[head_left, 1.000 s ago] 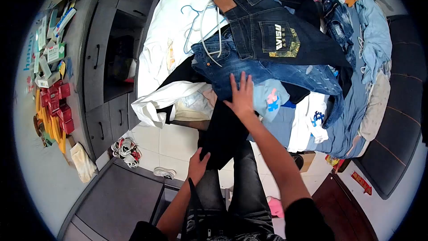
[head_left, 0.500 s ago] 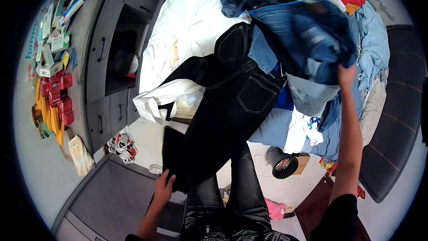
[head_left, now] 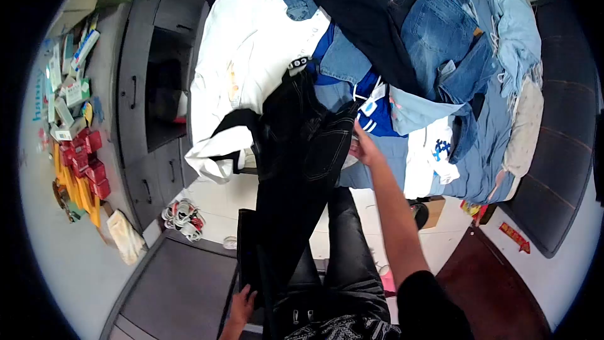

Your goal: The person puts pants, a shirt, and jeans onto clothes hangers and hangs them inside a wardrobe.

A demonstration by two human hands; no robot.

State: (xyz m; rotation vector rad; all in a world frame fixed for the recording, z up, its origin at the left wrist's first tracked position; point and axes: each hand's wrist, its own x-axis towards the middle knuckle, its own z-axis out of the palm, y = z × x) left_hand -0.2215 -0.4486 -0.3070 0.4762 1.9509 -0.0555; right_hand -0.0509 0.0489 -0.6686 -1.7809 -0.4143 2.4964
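The bed (head_left: pixel 389 160) carries white cloth (head_left: pixel 264 31), blue jeans (head_left: pixel 434 25) and a blue-printed white garment (head_left: pixel 423 154); black trousers (head_left: pixel 289 157) cross its edge.

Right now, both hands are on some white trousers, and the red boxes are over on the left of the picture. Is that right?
Not quite: the trousers that the left hand and right hand are on are black, not white. The head view shows it. The red boxes are on the left, as you said.

Can make out rounded white letters like "OO" on a black band (head_left: pixel 299 63) at the top end of black trousers (head_left: pixel 286 170); cannot read blue lettering (head_left: pixel 39 96) on left wall (head_left: pixel 39 214), characters on red arrow sign (head_left: pixel 515 238), print on white box (head_left: pixel 63 134).
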